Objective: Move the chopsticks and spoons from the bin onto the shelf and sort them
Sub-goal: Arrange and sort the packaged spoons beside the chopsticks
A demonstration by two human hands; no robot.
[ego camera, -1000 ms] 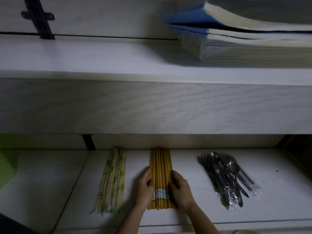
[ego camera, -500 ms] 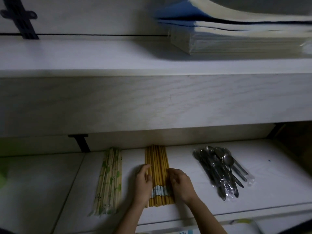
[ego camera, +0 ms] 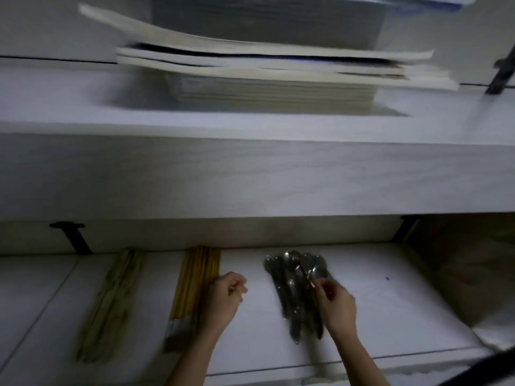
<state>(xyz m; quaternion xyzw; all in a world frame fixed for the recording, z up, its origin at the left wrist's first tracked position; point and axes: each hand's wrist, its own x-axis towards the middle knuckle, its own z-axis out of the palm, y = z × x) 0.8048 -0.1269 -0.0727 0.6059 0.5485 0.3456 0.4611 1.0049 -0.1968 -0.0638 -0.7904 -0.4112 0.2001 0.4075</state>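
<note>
Three groups lie on the lower white shelf [ego camera: 390,307]. A bundle of pale green-patterned chopsticks [ego camera: 111,305] is at the left. A bundle of yellow chopsticks [ego camera: 192,285] lies in the middle. A pile of metal spoons [ego camera: 292,285] in clear wrappers lies to the right. My left hand [ego camera: 225,296] is loosely curled, hovering just right of the yellow bundle and holding nothing. My right hand [ego camera: 334,305] rests over the right side of the spoon pile, its fingertips pinched on a spoon's neck. The frame is blurred.
An upper shelf board [ego camera: 250,174] overhangs the lower one, carrying a stack of books and papers [ego camera: 264,76]. Black brackets [ego camera: 72,238] stand at the back wall. A brown surface [ego camera: 468,274] and something white lie at the right end.
Both hands have left the yellow chopstick bundle. My right hand moved right onto the spoons and my left hand lifted off to the bundle's right. The view swung left.
</note>
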